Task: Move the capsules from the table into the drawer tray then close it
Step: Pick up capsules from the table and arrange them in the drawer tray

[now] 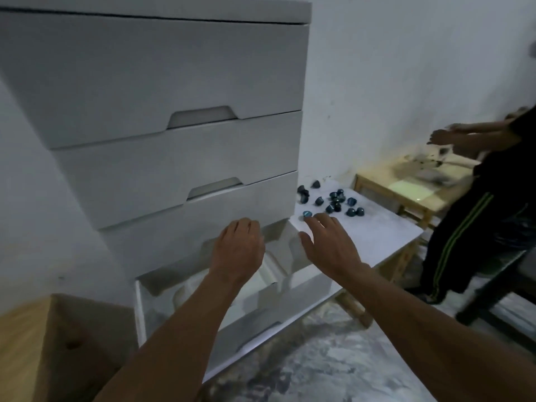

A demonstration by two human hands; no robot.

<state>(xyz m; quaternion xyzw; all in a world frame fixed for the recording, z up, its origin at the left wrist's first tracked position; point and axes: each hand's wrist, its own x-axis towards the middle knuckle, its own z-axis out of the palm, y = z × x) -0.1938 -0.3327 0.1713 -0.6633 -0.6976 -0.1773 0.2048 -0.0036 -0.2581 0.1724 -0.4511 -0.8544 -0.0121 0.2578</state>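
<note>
I am looking into a dim room with a white wall (406, 68), where a grey chest of drawers (150, 82) is standing at the left. Its bottom drawer (261, 338) is sitting pulled out, and a white moulded tray (269, 274) is lying inside it. A low white table (362, 233) is standing just beside the chest on the right, and dark blue capsules (333, 200) are lying scattered across its far half.

The left hand (239, 250) is hovering over the open drawer, back upward, fingers relaxed and loosely bent, with nothing showing in its grasp. The right hand (329, 242) is reaching over the table's near corner, fingers spread and straight, holding nothing; its fingertips are coming up against the nearest capsule (307, 213), though I cannot tell whether they are touching it.

Another person (470, 221) in dark clothes is standing at the far right beside a wooden table (406, 190). A cardboard box (58, 343) is sitting at the lower left.
</note>
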